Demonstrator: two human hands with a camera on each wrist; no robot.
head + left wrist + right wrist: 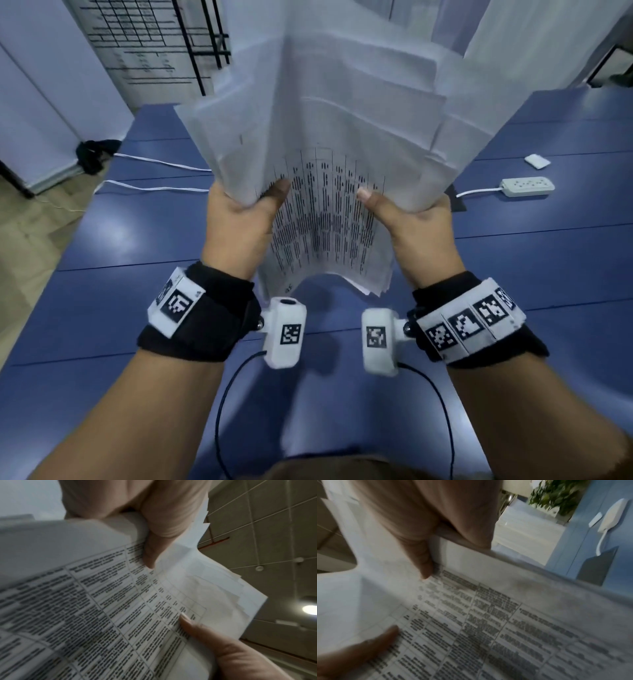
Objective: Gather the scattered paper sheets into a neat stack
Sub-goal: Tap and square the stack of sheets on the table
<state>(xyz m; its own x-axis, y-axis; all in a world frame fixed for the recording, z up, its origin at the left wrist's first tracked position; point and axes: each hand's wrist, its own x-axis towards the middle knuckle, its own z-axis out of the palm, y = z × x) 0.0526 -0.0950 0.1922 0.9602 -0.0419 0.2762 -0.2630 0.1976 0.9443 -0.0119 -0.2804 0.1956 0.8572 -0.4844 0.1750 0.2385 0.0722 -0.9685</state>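
Observation:
A bundle of white paper sheets (325,144) stands upright in the air above the blue table (102,308), its top edges fanned out unevenly. The front sheet carries a printed table of text (120,615) (488,622). My left hand (239,219) grips the bundle's left side, thumb on the front sheet, fingers behind. My right hand (411,219) grips the right side the same way. In the wrist views each thumb presses on the printed page, and the fingers behind the sheets are hidden. The lower edge of the bundle hangs just above the table.
A white power strip (527,186) with its cable lies on the table at the right, next to a small white pad (537,161). White cables (154,161) cross the table's left side. A dark object (457,198) lies behind my right hand. A board stands at the back left.

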